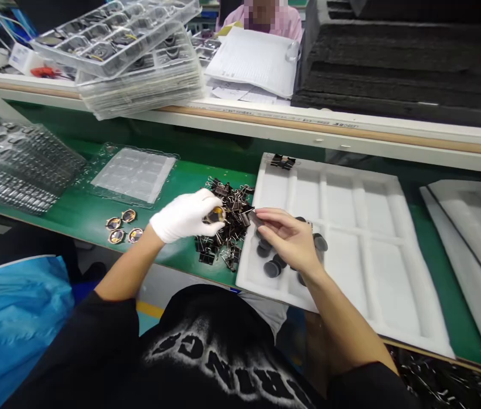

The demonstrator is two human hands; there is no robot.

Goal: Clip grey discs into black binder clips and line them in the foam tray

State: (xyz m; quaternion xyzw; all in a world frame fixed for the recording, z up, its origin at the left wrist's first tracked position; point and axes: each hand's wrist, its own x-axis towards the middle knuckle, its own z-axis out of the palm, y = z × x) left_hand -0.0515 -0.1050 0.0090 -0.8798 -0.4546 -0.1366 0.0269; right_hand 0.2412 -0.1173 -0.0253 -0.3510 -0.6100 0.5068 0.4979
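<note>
My left hand point(189, 216), in a white glove, pinches a small round part point(215, 214) with a gold-coloured rim and yellow and dark areas inside. It is held over the left side of a heap of black binder clips point(234, 218) on the green table. My bare right hand point(289, 238) is closed, thumb and index finger together at the right edge of that heap. A small dark piece shows at those fingertips, too unclear to name. Under and around this hand, several dark round discs point(272, 268) lie in a white foam tray point(344, 264).
Several similar round parts point(115, 236) lie left on the green table point(70, 227). Behind them is a clear plastic tray point(132, 173); stacked trays point(14, 162) stand far left. More trays point(138, 68) and black foam sheets point(393, 68) fill the shelf. A person point(285, 20) sits opposite.
</note>
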